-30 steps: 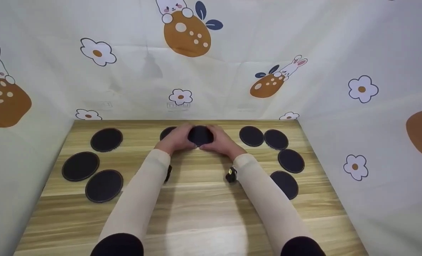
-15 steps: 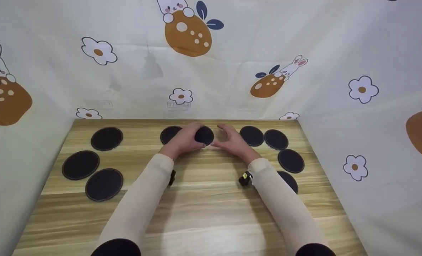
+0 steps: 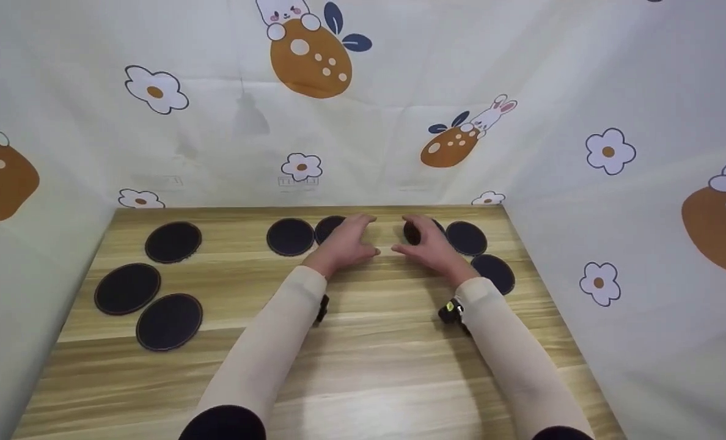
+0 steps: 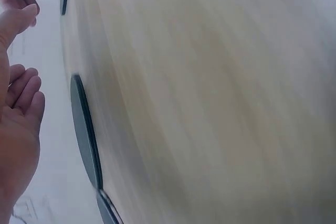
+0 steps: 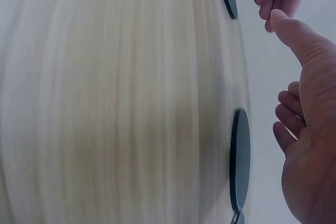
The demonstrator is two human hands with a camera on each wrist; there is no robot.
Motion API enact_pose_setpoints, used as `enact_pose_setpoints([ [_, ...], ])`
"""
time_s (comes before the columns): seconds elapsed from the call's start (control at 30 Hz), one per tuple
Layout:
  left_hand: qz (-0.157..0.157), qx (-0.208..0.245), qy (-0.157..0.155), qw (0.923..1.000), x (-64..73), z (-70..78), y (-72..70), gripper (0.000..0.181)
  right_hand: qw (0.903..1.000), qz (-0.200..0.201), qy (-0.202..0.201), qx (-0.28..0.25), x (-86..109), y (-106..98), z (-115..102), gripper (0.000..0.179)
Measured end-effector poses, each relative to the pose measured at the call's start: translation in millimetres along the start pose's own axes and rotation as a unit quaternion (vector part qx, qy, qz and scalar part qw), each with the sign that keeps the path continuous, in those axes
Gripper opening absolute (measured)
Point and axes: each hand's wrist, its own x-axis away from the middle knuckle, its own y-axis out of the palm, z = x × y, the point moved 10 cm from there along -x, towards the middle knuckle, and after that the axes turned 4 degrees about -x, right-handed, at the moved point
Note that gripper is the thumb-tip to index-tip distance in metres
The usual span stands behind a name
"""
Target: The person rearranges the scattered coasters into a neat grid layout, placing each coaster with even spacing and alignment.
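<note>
You had let go of the disc (image 3: 326, 230), and both your hands were empty.
A second earlier both hands gripped it; by this moment it lay flat at the tabletop's (image 3: 369, 348) back edge, touching or just beside its left neighbour (image 3: 290, 236), so placing it looked finished. Your left hand (image 3: 344, 244) had slid off rightward, thumb and fingers apart; your right hand (image 3: 430, 244), likewise parted, faced it across a gap. The left hand covered the disc's right part. The right hand hid much of a second disc (image 3: 410, 234); contact there was impossible to tell. Your right sleeve (image 3: 516, 348) overlapped a third disc (image 3: 497, 275) and hid the one nearer you, visible earlier. Both wrist views showed discs nearly edge-on.
</note>
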Motion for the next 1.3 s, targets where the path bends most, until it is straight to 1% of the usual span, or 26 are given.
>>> enact_pose_setpoints([
  [0.07,0.001,0.006,-0.002,1.0000,-6.3,5.4,4.6,0.082,0.9999,0.007,0.009,0.000,2.9,-7.7,6.6,0.085],
  [0.23,0.004,0.004,-0.007,1.0000,-21.0,17.4,15.3,0.084,0.9997,0.017,0.014,-0.004,8.6,-24.2,19.9,0.087],
  [0.3,0.001,0.002,-0.010,0.9999,-26.3,21.1,20.0,0.086,0.9998,0.014,0.016,-0.005,10.2,-29.4,24.5,0.089],
  [0.53,-0.013,0.002,-0.027,0.9995,-45.1,30.8,35.1,0.091,0.9987,0.001,0.050,0.006,11.6,-43.4,49.0,0.103],
  [0.67,-0.017,-0.007,-0.028,0.9994,-54.2,37.7,39.1,0.093,0.9981,-0.006,0.060,0.011,12.0,-48.5,61.5,0.109],
  [0.87,-0.016,-0.012,-0.011,0.9997,-65.1,51.9,43.0,0.096,0.9961,-0.017,0.085,0.017,14.3,-54.3,72.9,0.115],
  [1.0,-0.023,-0.023,-0.016,0.9994,-72.0,55.4,53.2,0.096,0.9955,-0.025,0.085,0.034,13.7,-56.1,73.5,0.115],
  [1.17,-0.028,-0.048,-0.010,0.9984,-81.8,59.8,67.2,0.085,0.9944,-0.029,0.086,0.054,13.5,-55.7,76.8,0.114],
  [1.3,-0.021,-0.071,-0.016,0.9971,-86.1,60.5,70.0,0.084,0.9939,-0.032,0.094,0.048,11.7,-52.8,79.9,0.114],
])
